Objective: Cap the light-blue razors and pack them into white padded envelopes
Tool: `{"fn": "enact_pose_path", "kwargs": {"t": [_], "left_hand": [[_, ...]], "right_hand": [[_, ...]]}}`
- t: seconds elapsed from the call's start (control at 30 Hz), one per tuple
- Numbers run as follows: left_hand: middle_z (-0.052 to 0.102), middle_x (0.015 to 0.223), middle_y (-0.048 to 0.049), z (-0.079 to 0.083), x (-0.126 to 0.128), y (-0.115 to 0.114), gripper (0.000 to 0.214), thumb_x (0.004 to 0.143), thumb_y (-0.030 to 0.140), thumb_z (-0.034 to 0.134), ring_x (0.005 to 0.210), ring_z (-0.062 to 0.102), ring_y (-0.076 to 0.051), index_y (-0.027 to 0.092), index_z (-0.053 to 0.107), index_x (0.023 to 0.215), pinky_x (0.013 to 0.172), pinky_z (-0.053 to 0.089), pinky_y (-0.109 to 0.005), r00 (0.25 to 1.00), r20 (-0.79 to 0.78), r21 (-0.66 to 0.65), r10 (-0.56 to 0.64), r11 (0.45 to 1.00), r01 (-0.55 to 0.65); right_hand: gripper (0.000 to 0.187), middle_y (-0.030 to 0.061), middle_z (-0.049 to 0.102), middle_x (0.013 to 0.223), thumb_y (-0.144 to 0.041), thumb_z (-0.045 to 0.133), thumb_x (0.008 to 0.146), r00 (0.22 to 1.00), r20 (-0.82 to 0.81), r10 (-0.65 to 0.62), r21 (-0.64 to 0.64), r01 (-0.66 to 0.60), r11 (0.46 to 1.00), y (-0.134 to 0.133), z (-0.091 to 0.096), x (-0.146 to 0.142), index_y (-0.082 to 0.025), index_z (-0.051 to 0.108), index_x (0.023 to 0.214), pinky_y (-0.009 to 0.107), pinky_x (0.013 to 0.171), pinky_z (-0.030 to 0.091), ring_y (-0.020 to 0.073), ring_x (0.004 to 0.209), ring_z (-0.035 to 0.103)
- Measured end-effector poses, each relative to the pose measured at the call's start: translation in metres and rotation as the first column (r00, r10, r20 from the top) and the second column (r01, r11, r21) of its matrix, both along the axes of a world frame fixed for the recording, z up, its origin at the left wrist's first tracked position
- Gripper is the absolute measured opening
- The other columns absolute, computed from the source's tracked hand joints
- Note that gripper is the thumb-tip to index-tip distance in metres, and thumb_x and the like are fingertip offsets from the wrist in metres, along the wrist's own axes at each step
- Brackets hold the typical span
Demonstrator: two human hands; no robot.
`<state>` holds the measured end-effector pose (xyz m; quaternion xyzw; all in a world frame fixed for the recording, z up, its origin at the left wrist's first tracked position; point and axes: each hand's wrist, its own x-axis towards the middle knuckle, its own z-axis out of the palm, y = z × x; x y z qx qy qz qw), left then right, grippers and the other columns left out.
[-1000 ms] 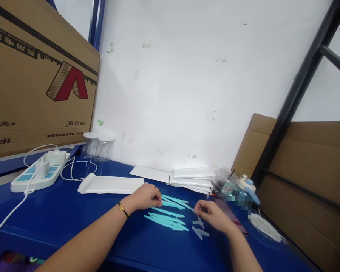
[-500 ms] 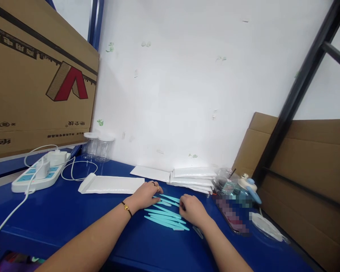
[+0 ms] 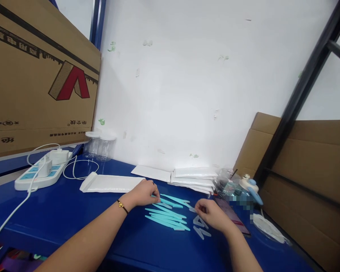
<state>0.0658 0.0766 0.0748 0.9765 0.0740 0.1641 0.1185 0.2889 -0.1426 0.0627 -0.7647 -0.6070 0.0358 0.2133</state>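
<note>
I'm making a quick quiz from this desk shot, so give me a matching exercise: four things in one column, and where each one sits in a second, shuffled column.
Things:
1. power strip
2. clear jars
3. turquoise strips
4. stack of white mailers

Places:
A. against the wall, behind the hands
B. far left of the blue table
C. below the cardboard box, by the wall
D. between the left hand and right hand

Pairs: 1-B, 2-C, 3-D, 4-A

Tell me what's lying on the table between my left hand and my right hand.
In the head view, the turquoise sticks lie fanned on the blue table between the left hand and the right hand, with a few pale strips beside the right hand.
</note>
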Motion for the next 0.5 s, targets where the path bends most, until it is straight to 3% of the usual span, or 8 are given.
{"fn": "enact_pose_path", "kwargs": {"t": [0.1,0.27,0.4,0.5], "left_hand": [[0.068,0.079,0.0022,0.0,-0.003,0.0,0.022,0.071,0.046,0.065,0.077,0.058,-0.015,0.027,0.072,0.08,0.075,0.036,-0.025,0.996,-0.061,-0.076,-0.058,0.996,0.053],[0.067,0.082,-0.0001,-0.011,0.006,0.005,0.013,0.07,0.032,0.065,0.083,0.058,-0.018,0.025,0.069,0.08,0.069,0.038,-0.024,0.996,-0.038,-0.033,0.083,0.996,-0.085],[0.066,0.076,0.0004,-0.017,0.011,0.008,0.008,0.07,0.029,0.064,0.072,0.058,-0.016,0.022,0.066,0.073,0.057,0.037,-0.022,0.992,-0.084,-0.082,0.096,0.991,-0.102],[0.065,0.077,0.0007,-0.015,0.015,0.002,0.008,0.074,0.029,0.063,0.075,0.058,-0.015,0.022,0.066,0.076,0.061,0.038,-0.022,0.996,-0.045,-0.081,0.076,0.994,-0.08]], "right_hand": [[0.013,0.0013,0.063,0.067,-0.019,0.052,0.077,0.996,-0.084,-0.04,-0.01,0.039,0.999,-0.006,-0.001,0.009,-0.016,0.064,0.075,0.023,0.054,0.039,0.0144,0.06,0.054],[0.017,0.0015,0.061,0.07,-0.023,0.049,0.081,0.998,-0.052,-0.028,0.171,0.037,0.985,0.011,-0.002,-0.01,-0.017,0.064,0.077,0.024,0.058,0.04,0.0148,0.064,0.055],[0.016,0.0015,0.06,0.076,-0.026,0.05,0.084,0.999,-0.015,0.041,0.139,-0.039,0.99,0.031,-0.005,-0.04,-0.019,0.064,0.082,0.025,0.062,0.04,0.0139,0.066,0.054],[0.016,0.0013,0.061,0.082,-0.031,0.053,0.085,0.998,0.021,0.053,0.114,-0.055,0.992,0.042,-0.005,-0.056,-0.021,0.064,0.09,0.026,0.068,0.04,0.0141,0.069,0.055]]}}
